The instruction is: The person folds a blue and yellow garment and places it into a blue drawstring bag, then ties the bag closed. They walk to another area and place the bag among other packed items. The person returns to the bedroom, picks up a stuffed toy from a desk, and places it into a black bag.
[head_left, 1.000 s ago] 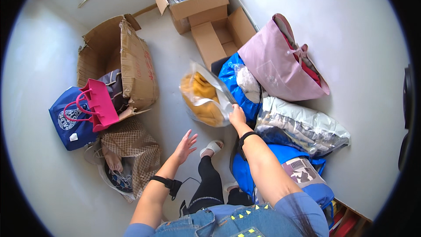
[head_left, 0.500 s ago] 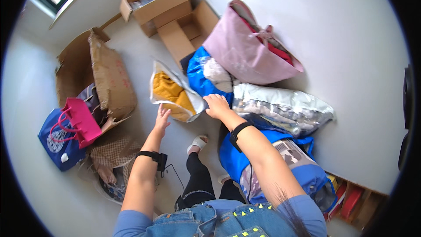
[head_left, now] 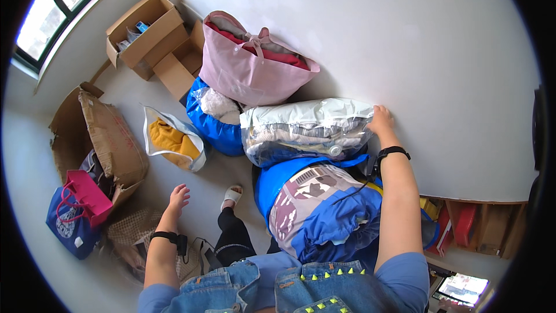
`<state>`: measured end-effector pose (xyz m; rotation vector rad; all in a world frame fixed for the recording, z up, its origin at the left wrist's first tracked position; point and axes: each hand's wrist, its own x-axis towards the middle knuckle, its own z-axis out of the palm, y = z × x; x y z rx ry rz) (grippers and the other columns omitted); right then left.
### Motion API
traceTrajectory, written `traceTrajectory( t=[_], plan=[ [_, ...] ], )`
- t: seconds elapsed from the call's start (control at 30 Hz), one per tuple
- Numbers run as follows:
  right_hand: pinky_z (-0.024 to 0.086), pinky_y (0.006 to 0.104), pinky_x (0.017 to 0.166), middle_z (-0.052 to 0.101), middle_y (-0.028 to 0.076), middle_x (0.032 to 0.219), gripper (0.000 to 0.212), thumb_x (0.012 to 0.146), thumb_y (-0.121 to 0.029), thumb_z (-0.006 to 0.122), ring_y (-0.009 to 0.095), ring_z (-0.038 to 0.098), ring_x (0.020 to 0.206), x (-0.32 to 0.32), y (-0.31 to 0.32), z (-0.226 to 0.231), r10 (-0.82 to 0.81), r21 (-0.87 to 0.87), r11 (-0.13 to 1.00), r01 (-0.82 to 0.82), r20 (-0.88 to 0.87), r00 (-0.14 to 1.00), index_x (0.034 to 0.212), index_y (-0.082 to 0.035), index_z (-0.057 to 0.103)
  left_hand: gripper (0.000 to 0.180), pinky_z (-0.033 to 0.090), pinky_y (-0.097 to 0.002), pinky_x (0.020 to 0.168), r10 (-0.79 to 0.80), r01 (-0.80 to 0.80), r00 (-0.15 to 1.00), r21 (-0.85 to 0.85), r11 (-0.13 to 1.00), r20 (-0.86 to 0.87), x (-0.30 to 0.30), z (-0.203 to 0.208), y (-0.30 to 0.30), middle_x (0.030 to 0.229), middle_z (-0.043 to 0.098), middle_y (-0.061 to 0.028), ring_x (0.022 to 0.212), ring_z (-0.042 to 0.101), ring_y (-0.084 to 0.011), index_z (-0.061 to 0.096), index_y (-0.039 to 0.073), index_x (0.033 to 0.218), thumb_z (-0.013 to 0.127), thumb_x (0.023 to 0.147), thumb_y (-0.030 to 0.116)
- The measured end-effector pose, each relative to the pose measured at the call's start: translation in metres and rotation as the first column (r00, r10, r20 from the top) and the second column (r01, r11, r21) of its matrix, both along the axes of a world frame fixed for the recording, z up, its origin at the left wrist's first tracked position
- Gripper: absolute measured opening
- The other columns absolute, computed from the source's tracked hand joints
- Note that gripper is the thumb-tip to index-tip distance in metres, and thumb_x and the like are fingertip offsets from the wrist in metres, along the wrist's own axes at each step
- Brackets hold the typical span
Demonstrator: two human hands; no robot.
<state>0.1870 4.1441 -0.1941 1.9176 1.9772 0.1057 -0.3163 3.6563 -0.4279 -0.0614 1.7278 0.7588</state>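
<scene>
The right hand (head_left: 381, 120) has left the bag of yellow cloth (head_left: 200, 160) and come across to the far right corner of a clear-and-silver bag (head_left: 301, 111); the left hand (head_left: 179, 198) has drawn back too. From where I stand, the silver bag lies on its side between the wall (head_left: 417, 69) and a large blue bundle (head_left: 336, 220). The right fingers touch its corner, though I can't tell whether that grip has closed on the plastic; the left hand's is open, holding nothing. The plastic looks slick and the load inside soft, so I'd gather a good fold rather than pinch the corner, and bring the left hand in underneath. The blue bundle crowds the near side, overlapping the bag's lower edge, and a pink tote (head_left: 249, 75) and a blue sack (head_left: 223, 140) press close at its left end. Farther left, beyond the yellow-cloth bag, sits a torn carton (head_left: 119, 145).
</scene>
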Motion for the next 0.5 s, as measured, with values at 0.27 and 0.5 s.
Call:
traceTrajectory(
  t=[0.27,0.5],
  plan=[
    [0.044,0.0356,0.089,0.050,0.008,0.111,0.022,0.087,-0.014,0.051,0.025,0.049,0.106,0.006,0.001,-0.045,0.143,0.326,0.927,-0.186,0.150,0.978,0.109,-0.013,0.056,0.041,0.046,-0.0345,0.076,0.119,-0.117,0.993,0.116,0.986,-0.006,0.013,0.046,-0.058,0.115,0.060,-0.0047,0.091,0.059,-0.0202,0.047,0.013,0.129,0.051,0.092,0.031],
    [0.051,0.0449,0.079,0.067,0.015,0.097,0.021,0.085,-0.011,0.050,0.035,0.063,0.093,0.015,-0.010,-0.032,-0.095,0.137,0.984,0.113,-0.128,0.987,0.094,-0.004,0.067,0.031,0.048,-0.0331,0.069,0.405,-0.418,0.908,0.166,0.893,0.110,-0.007,0.066,-0.120,0.108,0.062,-0.0050,0.086,0.060,-0.0198,0.050,0.015,0.121,0.049,0.094,0.029]
  ],
)
